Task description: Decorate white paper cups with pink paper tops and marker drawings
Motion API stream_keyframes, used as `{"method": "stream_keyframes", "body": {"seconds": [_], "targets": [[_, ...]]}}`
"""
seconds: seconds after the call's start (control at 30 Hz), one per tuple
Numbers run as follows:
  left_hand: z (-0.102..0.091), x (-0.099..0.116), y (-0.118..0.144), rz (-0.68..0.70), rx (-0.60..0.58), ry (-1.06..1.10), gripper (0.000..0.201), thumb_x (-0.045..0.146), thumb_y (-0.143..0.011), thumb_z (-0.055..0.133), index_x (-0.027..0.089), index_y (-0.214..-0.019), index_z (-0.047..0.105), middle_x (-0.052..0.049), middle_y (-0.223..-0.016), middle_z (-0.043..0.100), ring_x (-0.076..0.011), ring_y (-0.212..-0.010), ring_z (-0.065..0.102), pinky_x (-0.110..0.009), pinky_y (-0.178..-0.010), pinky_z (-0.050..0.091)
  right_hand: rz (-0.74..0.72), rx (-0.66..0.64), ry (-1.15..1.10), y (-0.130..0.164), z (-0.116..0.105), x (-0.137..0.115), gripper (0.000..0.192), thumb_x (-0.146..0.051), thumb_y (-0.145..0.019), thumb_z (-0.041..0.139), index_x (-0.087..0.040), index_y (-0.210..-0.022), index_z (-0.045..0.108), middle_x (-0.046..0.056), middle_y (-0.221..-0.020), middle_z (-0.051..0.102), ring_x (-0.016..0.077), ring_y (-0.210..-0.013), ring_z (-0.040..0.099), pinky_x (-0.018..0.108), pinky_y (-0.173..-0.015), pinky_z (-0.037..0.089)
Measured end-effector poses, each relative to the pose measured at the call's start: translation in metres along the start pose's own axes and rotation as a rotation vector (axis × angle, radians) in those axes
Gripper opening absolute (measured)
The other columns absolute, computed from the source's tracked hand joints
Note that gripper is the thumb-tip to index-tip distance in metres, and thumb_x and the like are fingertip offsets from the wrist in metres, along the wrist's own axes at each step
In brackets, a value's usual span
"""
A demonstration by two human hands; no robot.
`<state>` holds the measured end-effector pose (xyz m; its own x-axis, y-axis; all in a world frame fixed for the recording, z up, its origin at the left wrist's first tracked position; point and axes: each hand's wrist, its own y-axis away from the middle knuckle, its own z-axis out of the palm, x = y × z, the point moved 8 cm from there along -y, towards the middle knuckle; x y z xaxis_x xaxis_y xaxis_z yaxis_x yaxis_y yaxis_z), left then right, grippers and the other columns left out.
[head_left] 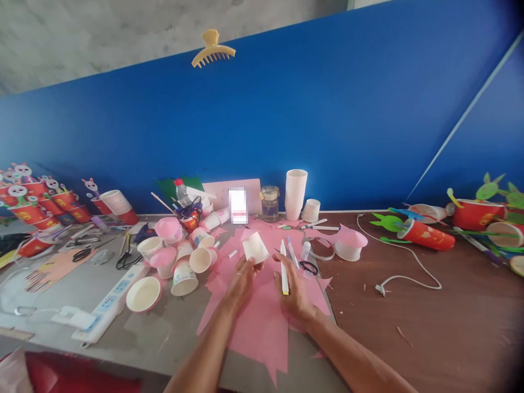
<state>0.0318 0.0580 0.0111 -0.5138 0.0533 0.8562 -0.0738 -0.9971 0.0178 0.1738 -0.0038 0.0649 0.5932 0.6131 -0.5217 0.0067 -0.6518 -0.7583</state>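
Over the jagged-edged pink paper sheet (pixel 262 322), the left hand (pixel 242 278) pinches a white paper cup (pixel 255 248) by its rim, palm-down, while the right hand (pixel 295 289) clamps a slim white marker (pixel 283 267) upright.

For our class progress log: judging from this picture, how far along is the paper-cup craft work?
Done: finished red cup figures stand at far left, and pink-covered cups sit nearby. In hand: the left hand holds a white paper cup; the right hand holds a white pen over cut pink paper. Left: a stack of plain white cups appears unused.
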Motion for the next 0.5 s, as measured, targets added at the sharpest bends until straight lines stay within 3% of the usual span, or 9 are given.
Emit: {"method": "stream_keyframes", "body": {"seconds": [0.23,0.5], "targets": [[0.0039,0.0004,0.0018,-0.020,0.008,-0.063,0.029,0.038,-0.074,0.072,0.017,-0.094,0.069,-0.007,-0.094,0.070,-0.0200,-0.088,0.062,-0.034,-0.088,0.045,0.035,-0.037,-0.080,-0.0003,-0.0018,0.0005,0.042,-0.024,-0.096,0.041,-0.027,-0.138,0.038,0.010,-0.125,0.060,0.0246,-0.116,0.059,0.047,-0.097,0.052],[0.0017,-0.0043,0.0025,-0.041,0.016,-0.027,0.026,0.039,-0.075,0.070,0.019,-0.092,0.070,-0.006,-0.089,0.071,-0.0194,-0.083,0.063,-0.035,-0.087,0.046,0.035,-0.065,-0.095,0.0013,-0.0013,0.0017,0.043,-0.028,-0.097,0.039,-0.028,-0.141,0.037,0.010,-0.128,0.059,0.0252,-0.119,0.058,0.047,-0.098,0.050]]}}
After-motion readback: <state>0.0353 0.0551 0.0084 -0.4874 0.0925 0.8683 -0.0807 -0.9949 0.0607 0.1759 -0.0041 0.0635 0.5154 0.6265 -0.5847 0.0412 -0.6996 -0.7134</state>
